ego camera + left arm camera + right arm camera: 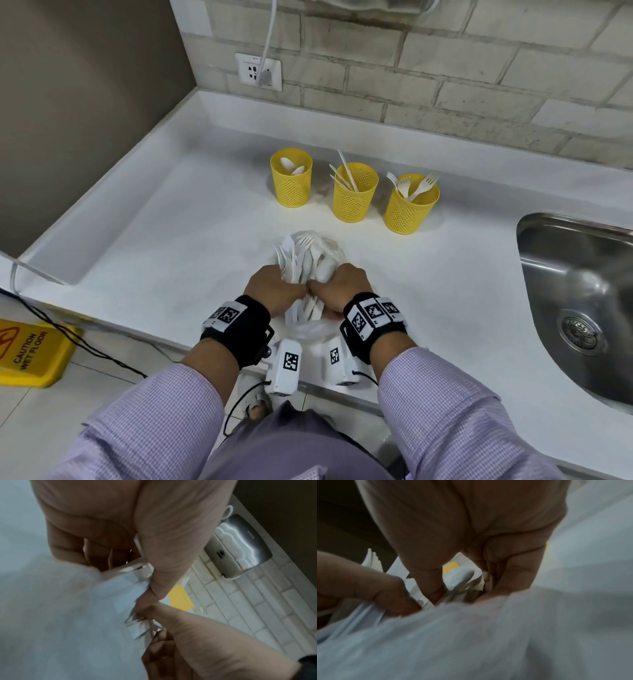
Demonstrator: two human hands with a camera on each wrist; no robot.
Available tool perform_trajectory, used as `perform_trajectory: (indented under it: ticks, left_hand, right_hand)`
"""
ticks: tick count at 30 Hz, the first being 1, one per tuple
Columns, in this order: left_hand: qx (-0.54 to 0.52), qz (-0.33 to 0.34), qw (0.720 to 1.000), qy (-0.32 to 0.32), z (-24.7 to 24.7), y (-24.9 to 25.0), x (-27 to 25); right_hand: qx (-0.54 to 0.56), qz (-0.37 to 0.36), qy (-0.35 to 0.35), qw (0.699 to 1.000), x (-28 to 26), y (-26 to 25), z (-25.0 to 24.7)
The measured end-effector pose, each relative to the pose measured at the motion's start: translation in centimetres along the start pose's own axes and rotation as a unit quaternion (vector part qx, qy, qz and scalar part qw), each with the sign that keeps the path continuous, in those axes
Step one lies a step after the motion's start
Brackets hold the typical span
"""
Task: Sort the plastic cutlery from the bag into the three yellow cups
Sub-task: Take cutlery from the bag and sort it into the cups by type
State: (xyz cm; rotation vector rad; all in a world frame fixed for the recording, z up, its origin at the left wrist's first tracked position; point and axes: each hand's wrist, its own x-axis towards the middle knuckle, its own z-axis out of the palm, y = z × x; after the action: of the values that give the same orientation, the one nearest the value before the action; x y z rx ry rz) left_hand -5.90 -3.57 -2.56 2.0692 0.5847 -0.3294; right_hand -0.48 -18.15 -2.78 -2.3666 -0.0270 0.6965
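Plastic cutlery [301, 260], white and bundled, pokes out of a thin clear bag [325, 253] that lies on the white counter [154, 219] near its front edge, directly in front of the person. Fork tines fan out of the bag's far end, toward the cups.

Both hands meet over the bag. The left hand [274, 291] has its fingers curled round the left part of the bundle and plastic. The right hand [339, 287] curls round the right part, thumbs nearly touching. In the wrist views, the fingers of each hand pinch bunched film and white handles, though blur hides exactly which pieces. The hold looks meant to steady the loose bag and spread its mouth so single pieces can be picked out.

Beyond the bag stand three yellow mesh cups in a row. The left cup [291, 178] holds spoons, the middle cup [355, 192] holds knives, and the right cup [411, 205] holds forks. Keeping them close together, one type each, seems to make short reaches from bag to cup. Sorting appears to be partway done, since many pieces are in the bag.

A steel sink [579, 308] sits to the right. A wall socket [258, 72] with a cable is on the tiled wall behind. A yellow wet-floor sign [30, 353] lies on the floor to the left.
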Motion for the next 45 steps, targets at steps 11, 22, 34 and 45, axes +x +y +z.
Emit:
perform_trajectory:
  ticks: [11,22,34,45]
  left_hand:
    - [-0.048,0.029,0.998,-0.017,0.4,-0.6,-0.3]
    - [-0.065,0.048,0.997,-0.018,0.4,-0.3,-0.5]
    - [-0.113,0.087,0.986,-0.085,0.1,-0.5,-0.9]
    - [-0.082,0.139,0.982,-0.097,0.8,0.5,-0.6]
  right_hand:
    - [0.116,-0.015,0.010,0.993,-1.1,1.0,-0.5]
    - [0.234,-0.049,-0.077,0.968,-1.0,2.3,-1.1]
    - [0.354,-0.044,-0.064,0.932,-0.6,2.6,-0.7]
    - [0.270,-0.116,-0.012,0.956,-0.7,1.6,-0.6]
